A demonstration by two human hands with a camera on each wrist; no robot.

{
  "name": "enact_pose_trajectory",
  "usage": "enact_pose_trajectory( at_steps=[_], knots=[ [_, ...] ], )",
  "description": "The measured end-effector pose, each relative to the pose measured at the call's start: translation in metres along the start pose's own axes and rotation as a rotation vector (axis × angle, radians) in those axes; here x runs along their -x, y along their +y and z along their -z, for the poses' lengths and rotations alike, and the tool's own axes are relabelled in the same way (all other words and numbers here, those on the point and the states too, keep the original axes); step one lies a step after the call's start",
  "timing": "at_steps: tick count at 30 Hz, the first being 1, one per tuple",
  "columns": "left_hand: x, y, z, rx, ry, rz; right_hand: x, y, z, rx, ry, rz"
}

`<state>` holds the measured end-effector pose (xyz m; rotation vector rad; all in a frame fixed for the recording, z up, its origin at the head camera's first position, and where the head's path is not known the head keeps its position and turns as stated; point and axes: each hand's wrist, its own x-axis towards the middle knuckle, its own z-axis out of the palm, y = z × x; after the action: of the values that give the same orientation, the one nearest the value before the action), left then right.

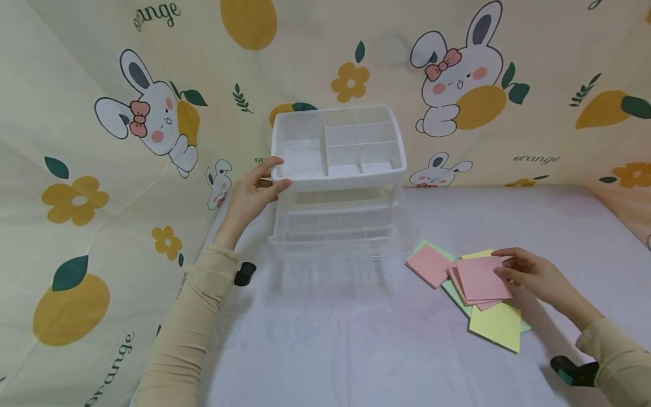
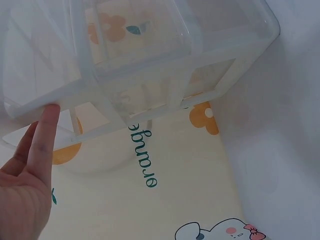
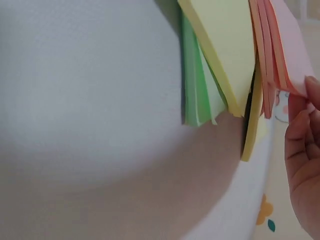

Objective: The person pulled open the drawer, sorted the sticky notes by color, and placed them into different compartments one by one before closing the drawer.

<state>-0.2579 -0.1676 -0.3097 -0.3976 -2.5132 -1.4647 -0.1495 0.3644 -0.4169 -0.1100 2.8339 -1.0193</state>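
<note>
Our left hand [image 1: 251,195] grasps the front-left rim of a translucent plastic organizer [image 1: 339,169] — thumb over the edge, fingers beneath — its ribbed tray divided into compartments above clear drawers that are hard to make out. Our right hand [image 1: 531,275] pinches the right edge of a fanned stack of square paper pads [image 1: 473,288] — pink, yellow, green — lying flat on the smooth pale table [image 1: 356,350], with bare surface open toward us.
</note>
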Motion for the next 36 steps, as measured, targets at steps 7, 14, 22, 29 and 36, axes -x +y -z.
enact_pose_trajectory(
  at_steps=[7,14,22,29,36],
  knots=[
    [-0.001,-0.002,0.001,0.016,-0.003,0.007,0.004,0.003,0.007,-0.163,0.057,0.040],
    [-0.002,-0.002,-0.001,-0.002,-0.002,0.002,0.004,-0.002,0.013,-0.272,0.068,0.084],
    [-0.001,-0.002,0.000,-0.009,-0.002,0.017,0.000,-0.016,0.023,-0.369,0.098,0.123],
    [-0.001,-0.001,0.000,-0.018,-0.004,0.023,-0.001,-0.033,0.030,-0.679,0.105,0.182],
    [-0.002,-0.002,0.001,-0.029,0.000,-0.011,-0.003,-0.055,0.040,-0.832,0.093,0.289]
  ],
)
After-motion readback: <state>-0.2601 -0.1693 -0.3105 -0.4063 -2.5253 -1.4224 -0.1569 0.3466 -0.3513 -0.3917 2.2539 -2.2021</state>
